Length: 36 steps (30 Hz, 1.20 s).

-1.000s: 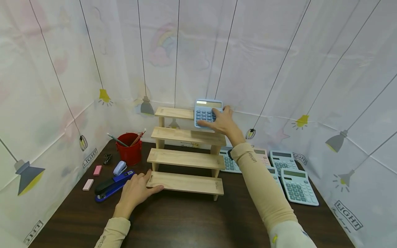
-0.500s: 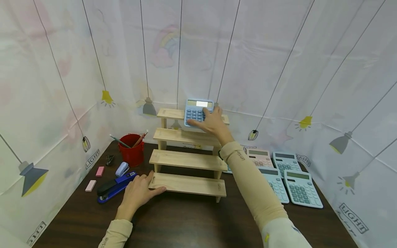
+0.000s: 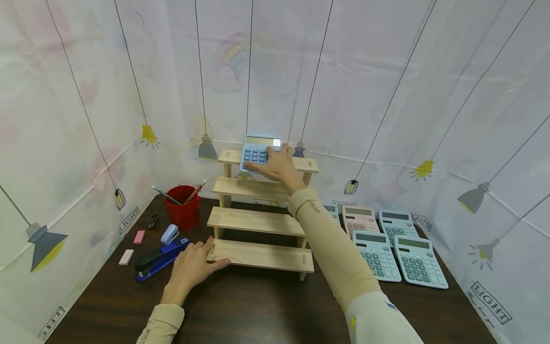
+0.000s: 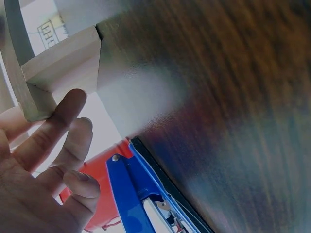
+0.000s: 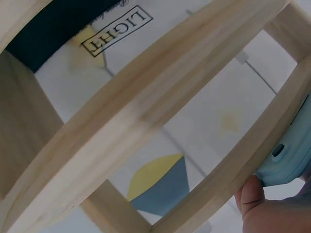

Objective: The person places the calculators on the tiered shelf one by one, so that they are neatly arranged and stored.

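Note:
In the head view, a light blue calculator [image 3: 258, 148] leans at the top step of a four-tier wooden display stand [image 3: 258, 253], left of its middle. My right hand [image 3: 279, 167] grips it from the front, fingers spread over its keys and right side, thumb at its lower edge. In the right wrist view, the lower end of the calculator [image 5: 286, 155] shows beside a wooden board, with the fingertips against it. My left hand [image 3: 191, 267] touches the left end of the bottom step, thumb along its front edge. Its other fingers [image 4: 68, 109] extend loosely past the board's corner in the left wrist view.
Left of the stand lie a blue stapler [image 3: 159, 260], a small light blue stapler [image 3: 170, 234], two erasers [image 3: 139, 237] and a black clip [image 3: 152, 221]. A red bucket [image 3: 185, 215] holds pencils. Several calculators [image 3: 375, 255] rest at right. A printed curtain [image 3: 365, 95] hangs behind.
My right hand has slid the blue calculator leftward along the top step, from its right part to left of its middle. My left hand keeps its place at the bottom step.

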{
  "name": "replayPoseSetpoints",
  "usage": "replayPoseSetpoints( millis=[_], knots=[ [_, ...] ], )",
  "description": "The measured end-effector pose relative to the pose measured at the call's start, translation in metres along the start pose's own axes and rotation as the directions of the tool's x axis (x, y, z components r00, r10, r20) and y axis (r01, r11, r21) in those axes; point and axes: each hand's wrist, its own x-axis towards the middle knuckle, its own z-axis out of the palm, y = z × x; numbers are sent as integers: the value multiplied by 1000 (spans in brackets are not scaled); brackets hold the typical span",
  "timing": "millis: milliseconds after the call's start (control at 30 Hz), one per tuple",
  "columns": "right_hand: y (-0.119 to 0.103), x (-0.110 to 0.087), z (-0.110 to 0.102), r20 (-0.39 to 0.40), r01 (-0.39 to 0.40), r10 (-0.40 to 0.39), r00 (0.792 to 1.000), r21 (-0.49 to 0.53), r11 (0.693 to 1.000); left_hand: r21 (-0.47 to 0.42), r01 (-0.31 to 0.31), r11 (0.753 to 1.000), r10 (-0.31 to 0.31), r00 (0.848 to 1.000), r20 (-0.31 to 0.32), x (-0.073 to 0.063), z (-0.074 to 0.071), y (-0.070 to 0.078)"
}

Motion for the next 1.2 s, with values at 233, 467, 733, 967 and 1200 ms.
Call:
replayPoseSetpoints(
  millis=[233,467,733,967,1200],
  knots=[
    [-21,8,8,0,28,-28,1000,-47,999,-6,2,1000,-2,1000,4,2,2,-1],
    [-24,10,13,-32,22,-24,999,-66,998,-22,9,1000,-9,1000,3,2,5,1],
    [-15,2,8,-74,28,-30,997,-31,999,-19,10,1000,-10,1000,-2,0,0,-2],
    [5,-17,1,-115,43,-47,992,-33,999,-29,6,1000,-6,1000,9,3,-2,-7],
    [28,-39,-3,-179,57,-62,982,-34,998,-28,-2,1000,2,1000,-7,3,-6,-12]
  ],
)
